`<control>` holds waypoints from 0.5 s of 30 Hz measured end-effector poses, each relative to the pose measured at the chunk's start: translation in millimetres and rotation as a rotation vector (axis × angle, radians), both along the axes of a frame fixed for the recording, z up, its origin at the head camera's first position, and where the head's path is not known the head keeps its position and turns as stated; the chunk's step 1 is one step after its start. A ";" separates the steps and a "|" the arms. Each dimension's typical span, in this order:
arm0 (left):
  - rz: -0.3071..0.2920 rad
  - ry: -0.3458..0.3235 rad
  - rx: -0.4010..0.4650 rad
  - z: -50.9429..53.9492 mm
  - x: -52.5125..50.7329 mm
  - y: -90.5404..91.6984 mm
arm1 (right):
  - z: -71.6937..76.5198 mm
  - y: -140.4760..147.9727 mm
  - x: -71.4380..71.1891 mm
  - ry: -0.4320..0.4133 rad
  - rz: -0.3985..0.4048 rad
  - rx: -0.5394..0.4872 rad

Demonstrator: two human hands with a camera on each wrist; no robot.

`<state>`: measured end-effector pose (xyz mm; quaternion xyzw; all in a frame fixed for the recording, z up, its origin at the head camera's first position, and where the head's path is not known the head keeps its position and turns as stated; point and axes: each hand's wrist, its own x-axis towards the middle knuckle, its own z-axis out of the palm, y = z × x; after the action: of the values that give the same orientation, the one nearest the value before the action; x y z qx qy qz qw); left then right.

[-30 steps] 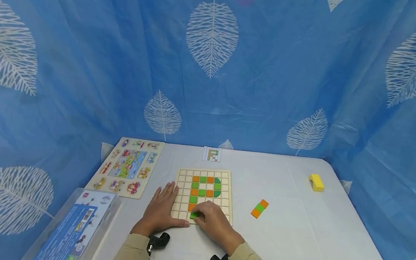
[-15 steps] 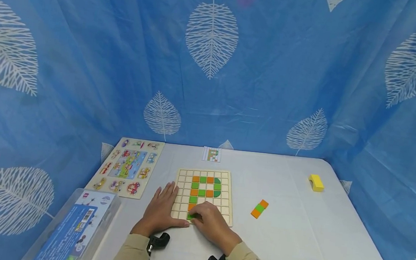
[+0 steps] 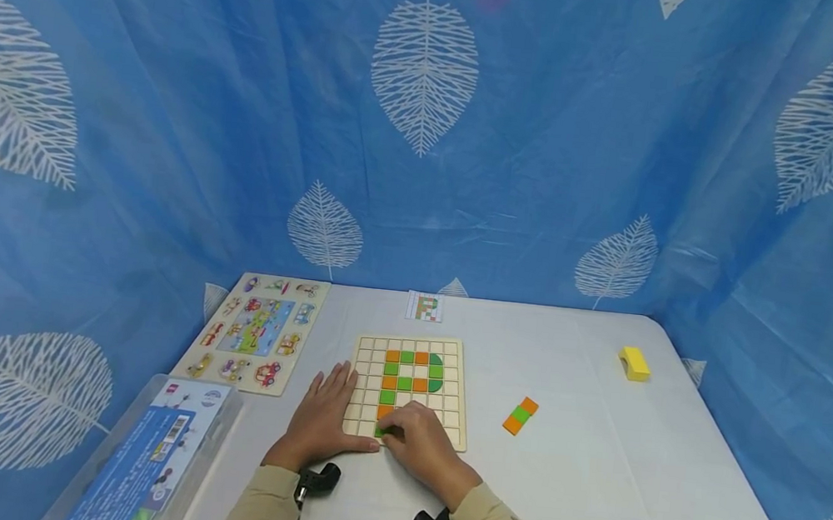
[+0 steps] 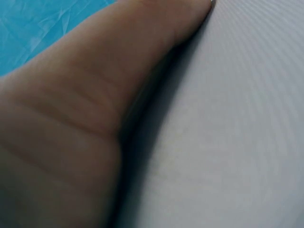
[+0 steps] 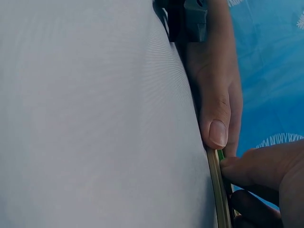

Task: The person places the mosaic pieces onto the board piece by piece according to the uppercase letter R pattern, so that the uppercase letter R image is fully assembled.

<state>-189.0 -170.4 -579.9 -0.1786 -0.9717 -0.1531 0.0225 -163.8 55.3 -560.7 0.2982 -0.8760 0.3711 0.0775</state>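
Observation:
A wooden grid board [image 3: 450,406] lies in the middle of the table in the head view, with orange, green and dark green tiles set in its squares. My left hand [image 3: 322,414] rests with spread fingers along the board's left side, thumb stretched along the near edge. At the near end of the tile column, my right hand [image 3: 424,449] pinches a green square tile [image 3: 379,432], mostly covered by the fingers. In the right wrist view a sliver of green tile [image 5: 221,154] shows between the left thumb and the right hand's fingertips.
Orange and green tiles [image 3: 520,416] lie right of the board. A yellow arch block [image 3: 634,364] sits farther right. Behind the board is a pattern card [image 3: 425,306]. A vehicle puzzle [image 3: 289,365] and a clear plastic box [image 3: 219,433] stand at the left.
My right hand has shifted slightly left with the green tile, bringing it to the square below the lowest orange tile. The left hand has stayed put.

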 end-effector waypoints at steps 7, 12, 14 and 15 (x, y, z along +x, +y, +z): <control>0.005 -0.013 0.012 1.3 -0.9 0.5 | 0.9 2.5 1.6 -0.003 -0.004 -0.024; -0.001 -0.009 0.020 1.9 0.0 0.2 | -1.5 6.5 1.9 0.026 -0.018 -0.059; -0.003 -0.008 0.025 1.9 0.0 0.0 | -2.6 9.4 1.7 0.052 -0.026 -0.073; -0.005 -0.008 0.025 1.8 0.0 -0.1 | -3.1 11.1 1.5 0.063 -0.030 -0.079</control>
<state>-189.0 -170.5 -578.2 -0.1800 -0.9693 -0.1661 0.0204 -162.3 66.4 -563.8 0.2930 -0.8621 0.3949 0.1223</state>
